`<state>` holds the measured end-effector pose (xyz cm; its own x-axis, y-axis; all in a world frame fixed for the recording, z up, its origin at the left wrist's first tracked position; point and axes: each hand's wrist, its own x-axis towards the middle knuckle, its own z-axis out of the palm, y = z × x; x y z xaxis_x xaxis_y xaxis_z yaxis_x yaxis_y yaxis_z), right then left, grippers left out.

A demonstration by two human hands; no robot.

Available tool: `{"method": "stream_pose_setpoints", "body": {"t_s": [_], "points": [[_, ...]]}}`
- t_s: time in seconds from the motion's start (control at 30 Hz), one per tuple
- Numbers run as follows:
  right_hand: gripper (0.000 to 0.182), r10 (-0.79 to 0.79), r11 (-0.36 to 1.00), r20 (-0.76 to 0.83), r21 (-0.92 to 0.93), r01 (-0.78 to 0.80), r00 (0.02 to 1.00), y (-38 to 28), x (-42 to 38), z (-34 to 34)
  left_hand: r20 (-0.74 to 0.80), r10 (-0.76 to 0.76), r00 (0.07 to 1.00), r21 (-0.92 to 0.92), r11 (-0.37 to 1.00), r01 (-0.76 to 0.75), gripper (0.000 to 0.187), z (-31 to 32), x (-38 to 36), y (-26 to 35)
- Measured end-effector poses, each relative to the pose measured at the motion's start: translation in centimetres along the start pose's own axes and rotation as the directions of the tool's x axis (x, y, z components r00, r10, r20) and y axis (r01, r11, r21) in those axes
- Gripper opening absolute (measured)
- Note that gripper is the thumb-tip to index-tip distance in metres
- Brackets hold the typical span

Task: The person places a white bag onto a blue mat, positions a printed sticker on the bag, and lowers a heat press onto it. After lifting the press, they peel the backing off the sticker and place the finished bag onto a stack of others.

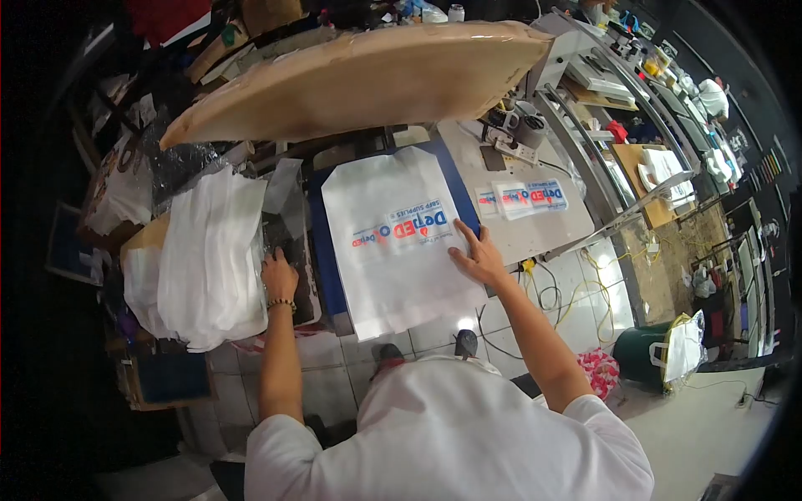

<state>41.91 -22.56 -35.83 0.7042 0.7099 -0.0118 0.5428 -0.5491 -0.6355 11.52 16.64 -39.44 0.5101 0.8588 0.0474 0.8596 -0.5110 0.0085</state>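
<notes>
Dark framed panel [71, 242]: at the far left, tilted, beside a cluttered box [117, 200].
White stack [213, 259]: many thin white sheets or bags, loosely piled in overlapping layers, their lower ends uneven.
Left hand [278, 280]: at the right edge of the white stack, fingers slightly bent and pointing away from the body; whether it pinches a layer or merely rests there, I cannot tell.
Beaded bracelet [281, 305]: around the left wrist.
Blue board [327, 250]: under the printed bag, showing along its left side and at its far right corner.
Tan padded panel [359, 83]: large, with a curved edge, beyond the blue board and raised above it.
Printed bag [376, 292]: white, laid flat over the blue board, its near end reaching past the board; blue and red lettering crosses its middle.
Right hand [480, 255]: on the right edge of the printed bag, thumb and forefinger spread wide, gripping nothing.
Printed sheets [533, 199]: overlapping on the grey tabletop [518, 238], with similar blue and red lettering.
Power strip [517, 151]: white, behind those sheets.
Green bin [642, 355]: on the floor at right, something white over its rim.
Wooden board [643, 196]: farther right, white pieces on top.
</notes>
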Motion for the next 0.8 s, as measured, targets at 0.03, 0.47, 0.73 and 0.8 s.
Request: {"method": "stream_pose_setpoints", "body": {"t_s": [0.03,0.47,0.73,0.8], "points": [[0.076,0.001,1.000,-0.007,0.005,-0.001,1.000,0.1,0.3,0.0,-0.207,0.107,0.972,-0.136,0.981,-0.137,0.049,-1.3,-0.2,1.6],[0.048,-0.223,0.972,-0.230,0.017,0.233,0.947,1.3,3.9,1.0,-0.481,0.580,0.658,-0.430,0.498,-0.753,0.029,-5.6,-1.9,32.0],[0.043,-0.132,0.983,-0.186,0.099,0.152,0.974,0.3,3.5,0.6,-0.393,0.701,0.596,-0.460,0.411,-0.787,0.015,-6.7,0.1,31.9],[0.042,-0.144,0.981,-0.206,0.095,0.166,0.968,0.4,3.5,0.7,-0.365,0.723,0.586,-0.422,0.433,-0.797,0.009,-7.0,0.2,32.0]]}}
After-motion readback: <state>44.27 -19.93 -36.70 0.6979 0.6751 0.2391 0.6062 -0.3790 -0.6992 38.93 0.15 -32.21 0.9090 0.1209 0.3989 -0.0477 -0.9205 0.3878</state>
